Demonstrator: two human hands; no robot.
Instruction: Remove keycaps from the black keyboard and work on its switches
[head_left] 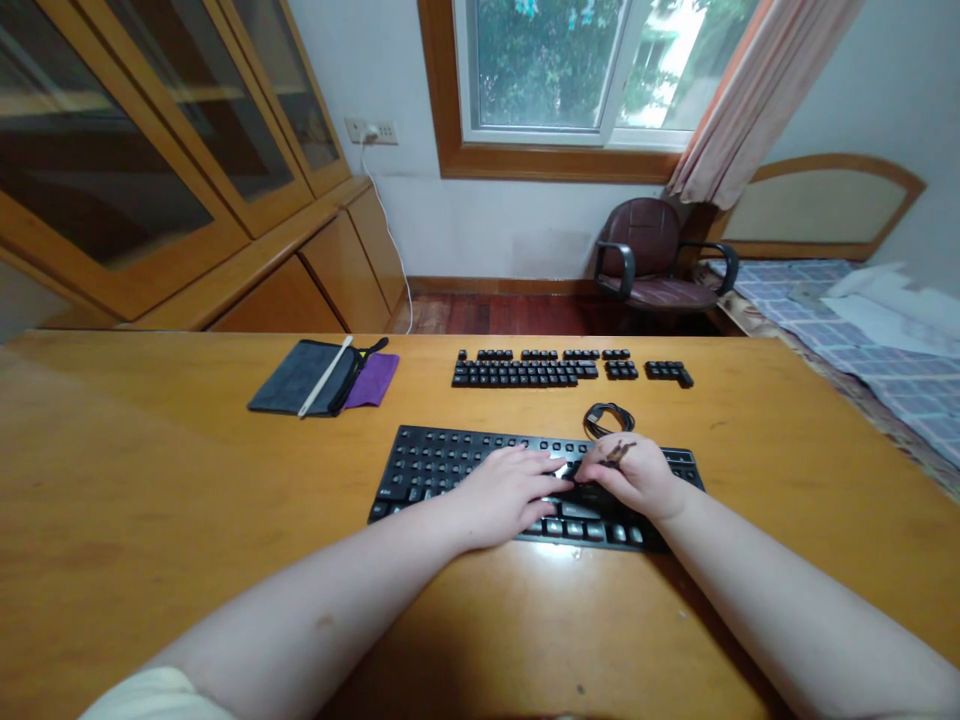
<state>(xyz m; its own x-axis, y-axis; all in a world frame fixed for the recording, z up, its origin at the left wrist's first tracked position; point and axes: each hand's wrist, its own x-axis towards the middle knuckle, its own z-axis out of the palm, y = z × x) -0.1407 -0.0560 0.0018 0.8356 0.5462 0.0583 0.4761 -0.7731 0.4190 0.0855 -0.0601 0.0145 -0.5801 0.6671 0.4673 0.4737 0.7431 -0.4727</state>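
A black keyboard [442, 462] lies across the middle of the table, with many key positions showing bare stems and keycaps still on along its front edge. My left hand [506, 492] rests flat on it, palm down, fingers spread. Just to its right, my right hand [626, 475] is closed, thumb and fingers pinched together at the keyboard's surface. Whatever sits between those fingertips is hidden. A brown patch or slim brown thing shows on the back of this hand; I cannot tell which. Behind the keyboard, loose black keycaps [517, 374] are laid out in rows.
A coiled black cable [609, 420] lies behind my right hand. At the left are a grey pouch [292, 378], a purple cloth [373, 380] and a pale thin stick [325, 377] across the pouch. Beyond the wooden table [187, 520] stands an armchair [652, 250].
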